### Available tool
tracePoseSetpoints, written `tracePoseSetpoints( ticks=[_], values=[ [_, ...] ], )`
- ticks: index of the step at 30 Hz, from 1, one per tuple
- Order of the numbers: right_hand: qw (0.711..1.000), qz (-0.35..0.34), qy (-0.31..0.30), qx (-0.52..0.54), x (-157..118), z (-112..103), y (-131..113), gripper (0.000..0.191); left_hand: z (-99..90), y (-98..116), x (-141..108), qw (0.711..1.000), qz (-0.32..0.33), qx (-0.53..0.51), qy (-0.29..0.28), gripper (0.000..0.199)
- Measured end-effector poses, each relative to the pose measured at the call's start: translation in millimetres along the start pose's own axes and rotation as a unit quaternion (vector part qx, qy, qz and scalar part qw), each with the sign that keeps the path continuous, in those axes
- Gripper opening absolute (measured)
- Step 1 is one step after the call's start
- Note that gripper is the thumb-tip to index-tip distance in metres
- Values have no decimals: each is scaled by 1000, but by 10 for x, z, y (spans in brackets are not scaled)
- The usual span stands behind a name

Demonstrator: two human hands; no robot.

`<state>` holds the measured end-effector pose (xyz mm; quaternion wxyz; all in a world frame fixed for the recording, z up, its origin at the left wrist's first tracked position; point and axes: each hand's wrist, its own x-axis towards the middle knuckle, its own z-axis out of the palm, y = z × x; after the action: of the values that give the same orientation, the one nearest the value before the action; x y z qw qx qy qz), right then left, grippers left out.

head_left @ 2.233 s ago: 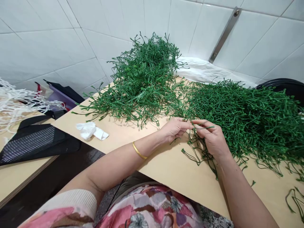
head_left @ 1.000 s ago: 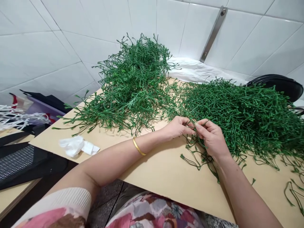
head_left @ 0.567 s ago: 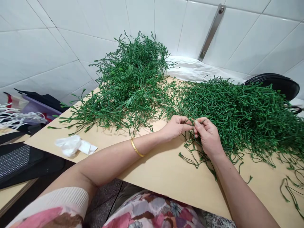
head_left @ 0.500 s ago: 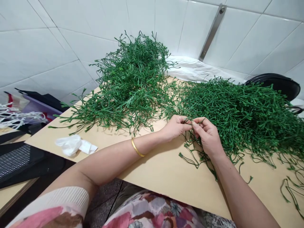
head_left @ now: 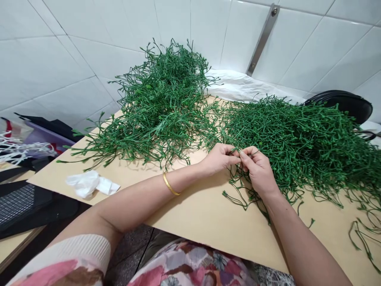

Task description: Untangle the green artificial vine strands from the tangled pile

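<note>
White strands [head_left: 18, 149] lie at your far left, near a black mesh item [head_left: 18, 204] and a purple container [head_left: 44, 137]. Next comes the tan desk [head_left: 202, 222], its left corner pointing past the container, with white tiled wall [head_left: 98, 24] behind. Crumpled white tissue [head_left: 89, 183] sits just in from the desk's slanting front edge, and the left green pile [head_left: 166, 91] rises beyond it, towards the wall.

Your left forearm, with a gold bracelet [head_left: 170, 184], reaches across that front edge. Your left hand [head_left: 218, 161] has its grip closed, thumb and finger pinching a green strand [head_left: 234, 150] between the two piles' near sides. Your right hand [head_left: 258, 169] meets it fingertip to fingertip, its grip also pinched on the green strand. Between your forearms, bare desk runs down to the front edge, giving you room towards your body.

To your right, the right green pile [head_left: 297, 135] crowds close beside that hand, a black case [head_left: 342, 105] behind it. Loose green strands [head_left: 364, 242] lie farthest right.
</note>
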<state>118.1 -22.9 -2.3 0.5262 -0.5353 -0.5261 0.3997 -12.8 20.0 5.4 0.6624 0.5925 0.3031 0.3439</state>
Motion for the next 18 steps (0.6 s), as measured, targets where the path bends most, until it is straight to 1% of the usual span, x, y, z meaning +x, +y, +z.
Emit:
tracePoseSetpoints(
  ticks=[2, 4, 6, 9, 12, 14, 15, 16, 18],
  values=[
    [997, 37, -13, 70, 8, -7, -18, 23, -24, 23, 11, 999, 11, -5, -37, 14],
    [987, 72, -32, 138, 10, -15, -45, 27, -62, 53, 22, 996, 23, -5, -84, 12],
    [979, 94, -57, 172, -1, -22, -76, 28, -103, 86, 28, 992, 18, -7, -124, 11],
    [973, 86, -97, 190, -43, -28, -139, 28, -144, 120, 24, 986, -20, -48, -159, 11],
    [967, 43, -111, 224, -71, -41, -227, 28, -150, 111, 24, 974, -64, -138, -165, 16],
    [966, 15, -93, 242, -52, -82, -276, 28, -155, 82, 43, 967, -79, -195, -145, 18],
    [967, 2, -71, 243, -29, -118, -288, 29, -163, 63, 59, 965, -83, -217, -125, 18],
    [971, -10, -32, 236, -1, -164, -289, 29, -175, 42, 80, 963, -85, -234, -101, 18],
    [979, -38, 85, 180, 61, -278, -255, 28, -204, 0, 125, 963, -90, -250, -46, 18]
  ],
)
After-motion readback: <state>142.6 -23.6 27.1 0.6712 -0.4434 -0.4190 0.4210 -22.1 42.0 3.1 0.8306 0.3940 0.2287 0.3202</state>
